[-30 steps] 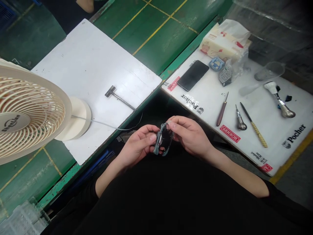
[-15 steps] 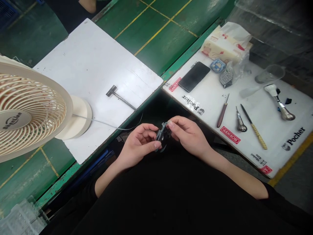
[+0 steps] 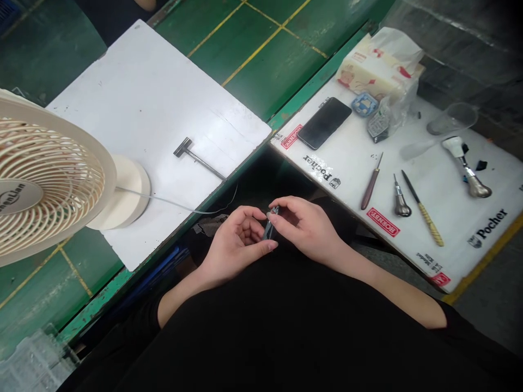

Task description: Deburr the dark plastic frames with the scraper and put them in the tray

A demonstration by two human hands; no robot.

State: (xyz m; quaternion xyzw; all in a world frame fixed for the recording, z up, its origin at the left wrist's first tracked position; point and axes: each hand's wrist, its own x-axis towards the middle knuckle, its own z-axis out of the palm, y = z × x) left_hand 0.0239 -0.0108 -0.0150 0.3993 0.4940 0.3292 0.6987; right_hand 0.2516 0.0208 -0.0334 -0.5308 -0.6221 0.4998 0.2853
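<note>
A small grey part [image 3: 268, 231] sits between the hands, off the table [image 3: 351, 163], beyond its long near edge and closer to that edge's left corner than its right. Its long axis runs steeply, upper end leaning right and pointing away from the black top [image 3: 261, 326]. The right hand [image 3: 308, 228] pinches that end between thumb and finger; the left hand [image 3: 231, 245] curls half open around the lower end, its grip unclear.
</note>
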